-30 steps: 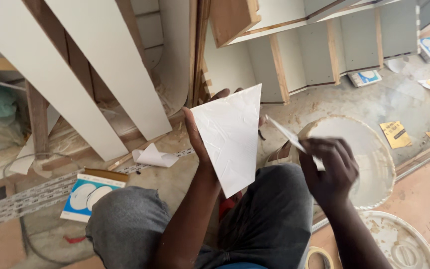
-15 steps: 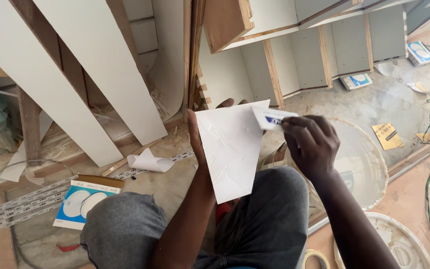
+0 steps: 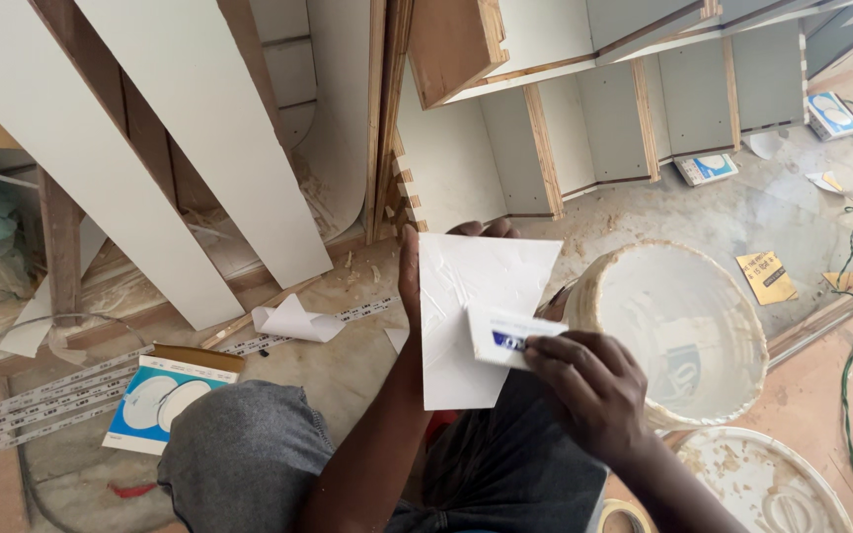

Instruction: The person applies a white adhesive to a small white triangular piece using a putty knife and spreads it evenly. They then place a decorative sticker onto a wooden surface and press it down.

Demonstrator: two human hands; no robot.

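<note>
We log: bucket (image 3: 733,395), centre-right, w/ white glue inside. Left hand (image 3: 417,266) clamps white sheet (image 3: 466,326), frame centre, long axis vertical. Right hand (image 3: 584,385) pinches card (image 3: 505,336) flat on sheet, pointing left.

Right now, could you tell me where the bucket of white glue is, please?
In the head view, the bucket of white glue stands open on the floor at centre right, just beyond the right hand and above its loose lid.

A dusty floor (image 3: 742,212) carries a white glue bucket (image 3: 678,331), its lid (image 3: 772,484), and a blue-white box (image 3: 165,400).
</note>
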